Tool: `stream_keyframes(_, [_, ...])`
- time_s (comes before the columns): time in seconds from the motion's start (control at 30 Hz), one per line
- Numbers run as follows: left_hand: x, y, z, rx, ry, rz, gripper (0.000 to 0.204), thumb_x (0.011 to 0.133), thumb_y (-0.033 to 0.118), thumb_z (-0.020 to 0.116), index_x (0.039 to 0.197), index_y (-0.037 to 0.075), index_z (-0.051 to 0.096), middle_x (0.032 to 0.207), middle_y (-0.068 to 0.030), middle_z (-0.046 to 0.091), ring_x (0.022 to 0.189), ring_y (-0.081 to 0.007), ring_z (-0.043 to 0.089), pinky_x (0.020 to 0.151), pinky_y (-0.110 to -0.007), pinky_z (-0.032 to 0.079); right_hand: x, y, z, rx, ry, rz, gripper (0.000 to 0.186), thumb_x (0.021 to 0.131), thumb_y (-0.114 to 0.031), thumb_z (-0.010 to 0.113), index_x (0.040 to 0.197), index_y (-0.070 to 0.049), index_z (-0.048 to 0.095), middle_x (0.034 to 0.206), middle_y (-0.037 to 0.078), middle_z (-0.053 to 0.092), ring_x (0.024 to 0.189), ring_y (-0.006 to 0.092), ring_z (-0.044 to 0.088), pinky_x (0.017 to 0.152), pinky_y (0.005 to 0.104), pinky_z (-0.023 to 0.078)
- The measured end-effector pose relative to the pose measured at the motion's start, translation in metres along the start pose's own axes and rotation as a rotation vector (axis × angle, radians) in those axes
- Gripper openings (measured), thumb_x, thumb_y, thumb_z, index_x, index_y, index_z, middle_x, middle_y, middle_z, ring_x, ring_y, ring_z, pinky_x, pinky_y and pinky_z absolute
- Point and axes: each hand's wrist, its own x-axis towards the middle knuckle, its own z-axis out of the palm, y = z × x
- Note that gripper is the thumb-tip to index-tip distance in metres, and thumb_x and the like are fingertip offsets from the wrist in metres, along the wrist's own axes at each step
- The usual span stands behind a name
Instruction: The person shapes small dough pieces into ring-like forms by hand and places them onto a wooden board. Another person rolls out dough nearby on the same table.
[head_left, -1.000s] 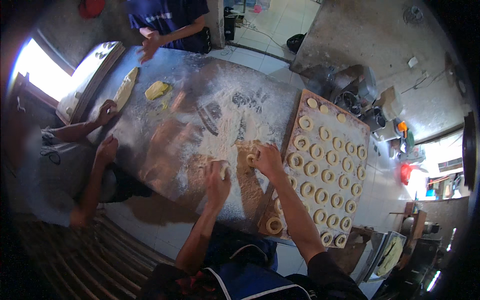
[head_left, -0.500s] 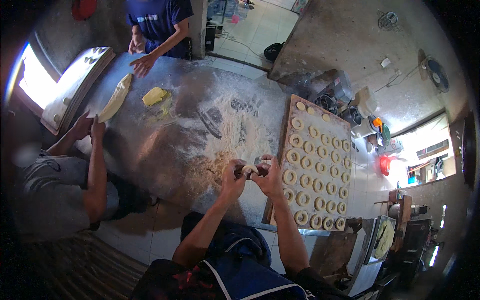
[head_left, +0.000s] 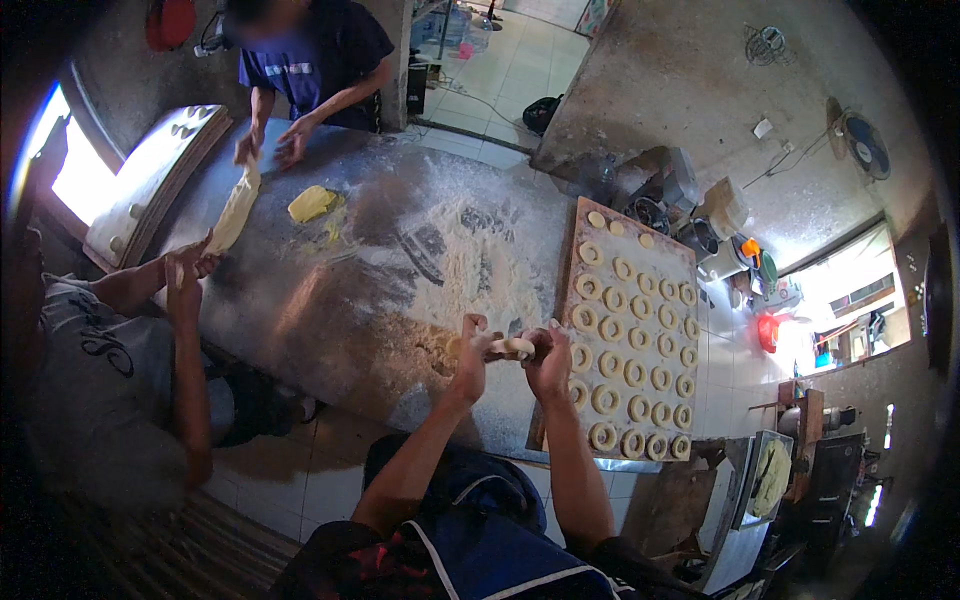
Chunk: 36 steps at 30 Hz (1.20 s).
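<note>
Between my hands, over the floured near edge of the table, is a pale dough ring (head_left: pixel 513 347). My left hand (head_left: pixel 470 365) pinches its left side, with fingers partly hidden behind the dough. On the other side my right hand (head_left: pixel 548 362) has its fingertips closed on the ring's right edge. Just right of my right hand lies a wooden board (head_left: pixel 573 290) bearing rows of dough rings (head_left: pixel 634 373). A few small dough discs (head_left: pixel 596 219) sit along its far edge.
Loose flour (head_left: pixel 470 265) covers the middle of the metal table (head_left: pixel 300 240). Farther left lies a yellow dough lump (head_left: pixel 312 204). Two co-workers at the left and far side hold a long dough strip (head_left: pixel 238 208). A stacked board (head_left: pixel 150 180) stands at the far left edge.
The dough ring has tilted and shifted slightly right, and my fingers have changed position around it. The far co-worker has leaned in and taken hold of the dough strip's far end.
</note>
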Motion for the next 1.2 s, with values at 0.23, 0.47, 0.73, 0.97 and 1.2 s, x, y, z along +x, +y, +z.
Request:
stream_keyframes(0.23, [0.006,-0.028,0.042,-0.114,0.029,-0.036,0.027,0.097,0.03,0.045,0.078,0.012,0.038,0.071,0.0018,0.036,0.063,-0.0109,0.039,0.056,-0.029,0.035,-0.003,0.0,-0.011,-0.488,0.17,-0.216,0.052,0.099,-0.044,0.04,0.079,0.0,0.06,0.067,0.007,0.058,0.058,0.0131,0.053,0.052,0.0288,0.045])
stream_keyframes(0.47, [0.04,-0.081,0.054,0.13,-0.008,-0.092,0.038,0.095,0.042,0.046,0.077,0.009,0.045,0.07,-0.0015,0.046,0.064,-0.016,0.049,0.053,-0.033,0.042,0.007,-0.005,-0.067,-0.624,0.2,-0.168,0.053,0.099,-0.044,0.042,0.081,0.004,0.059,0.065,0.007,0.054,0.06,0.0159,0.053,0.056,0.0328,0.046])
stream_keyframes(0.73, [0.056,-0.127,0.117,0.59,-0.068,0.079,0.038,0.098,0.033,0.04,0.087,-0.001,0.051,0.073,-0.0095,0.058,0.064,-0.0209,0.058,0.056,-0.038,0.047,0.01,-0.035,-0.133,-0.31,0.09,-0.288,0.041,0.099,-0.036,0.045,0.088,0.002,0.059,0.082,0.009,0.06,0.073,0.02,0.062,0.062,0.0339,0.053])
stream_keyframes(0.97, [0.091,-0.186,0.173,1.068,-0.286,0.528,0.038,0.1,0.03,0.038,0.096,-0.006,0.052,0.081,-0.0099,0.058,0.073,-0.021,0.06,0.055,-0.035,0.048,0.051,-0.05,-0.244,-0.611,0.201,-0.287,0.042,0.097,-0.034,0.045,0.089,0.005,0.061,0.08,0.015,0.062,0.067,0.0224,0.057,0.06,0.0387,0.046])
stream_keyframes(1.2, [0.165,-0.271,0.217,1.093,-0.539,0.303,0.04,0.099,0.026,0.034,0.109,-0.007,0.054,0.086,-0.0124,0.057,0.075,-0.023,0.058,0.063,-0.043,0.046,0.074,-0.094,-0.318,-0.747,0.297,-0.324,0.045,0.095,-0.035,0.044,0.083,0.006,0.057,0.068,0.017,0.055,0.06,0.0314,0.051,0.061,0.043,0.042])
